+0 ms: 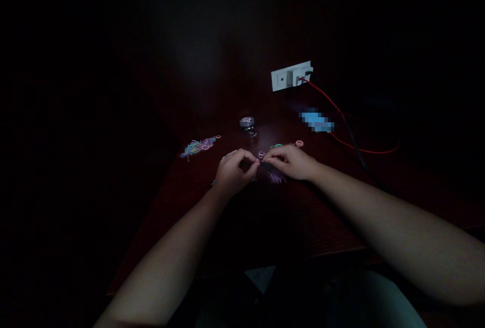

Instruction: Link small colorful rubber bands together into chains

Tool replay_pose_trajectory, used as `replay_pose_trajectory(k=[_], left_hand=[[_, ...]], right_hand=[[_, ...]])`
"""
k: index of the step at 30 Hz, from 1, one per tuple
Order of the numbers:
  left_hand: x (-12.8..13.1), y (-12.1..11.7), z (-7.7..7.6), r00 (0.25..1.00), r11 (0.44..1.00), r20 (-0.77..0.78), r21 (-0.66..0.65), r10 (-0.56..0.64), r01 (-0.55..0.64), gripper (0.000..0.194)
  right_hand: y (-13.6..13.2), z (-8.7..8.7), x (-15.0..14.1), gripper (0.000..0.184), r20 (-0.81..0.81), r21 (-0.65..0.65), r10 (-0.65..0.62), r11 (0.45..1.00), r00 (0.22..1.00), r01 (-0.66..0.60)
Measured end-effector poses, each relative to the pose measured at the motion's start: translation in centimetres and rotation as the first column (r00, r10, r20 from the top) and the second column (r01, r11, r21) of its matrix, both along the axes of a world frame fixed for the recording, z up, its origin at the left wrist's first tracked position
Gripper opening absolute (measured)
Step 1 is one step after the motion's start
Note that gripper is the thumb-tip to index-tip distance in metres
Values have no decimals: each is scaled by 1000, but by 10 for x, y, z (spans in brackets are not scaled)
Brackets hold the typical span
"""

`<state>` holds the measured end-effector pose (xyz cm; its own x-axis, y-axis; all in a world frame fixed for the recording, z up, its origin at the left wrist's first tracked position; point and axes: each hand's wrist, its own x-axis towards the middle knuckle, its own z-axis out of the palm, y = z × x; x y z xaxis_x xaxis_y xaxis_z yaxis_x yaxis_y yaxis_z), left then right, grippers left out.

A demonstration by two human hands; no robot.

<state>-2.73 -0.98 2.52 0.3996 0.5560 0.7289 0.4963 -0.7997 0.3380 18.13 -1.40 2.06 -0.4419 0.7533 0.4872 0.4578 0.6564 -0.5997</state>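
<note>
Over the dark red table, my left hand (pixel 233 170) and my right hand (pixel 291 161) meet with thumb and forefinger pinched, fingertips almost touching. Whatever lies between the fingertips is too small and dim to name. Just behind them is a small pink ring-shaped band (pixel 261 154). A bunch of purple elastic bands (pixel 276 177) lies below my right hand. Some green bands (pixel 276 145) show partly behind that hand, with another pink band (pixel 299 143) beyond it. Farther left is a mixed heap of colourful elastic bands (pixel 199 147).
A small clear jar with a lid (pixel 248 127) stands behind my hands. On the wall, a white socket plate (pixel 280 80) holds a charger with a red cable (pixel 326 96) trailing to a blurred-out blue object (pixel 317 121). A dark cable hangs alongside. The surroundings are very dark.
</note>
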Motion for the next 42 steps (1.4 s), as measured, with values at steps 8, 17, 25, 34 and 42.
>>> replay_pose_trajectory(k=[8,17,25,34,42], left_hand=[[0,-2,2,1000,1000,-17,18,7,-6,6],[1,-1,2,999,999,-23,23,-25,25,5],[1,-1,0,999,999,-17,4,-38,38,5],[-1,-2,2,993,996,-70,14,-90,92,7],[-1,-4,3,988,994,-106,11,-111,113,9]], right_hand=[[-2,-3,0,32,-59,-52,13,998,998,-16],[-1,-3,-2,22,-85,-44,27,999,996,-30],[0,-5,-1,19,-99,-11,-30,1000,995,29],[-3,-2,-1,18,-108,-16,-36,999,993,35],[-5,2,-2,16,-103,-17,-38,999,994,37]])
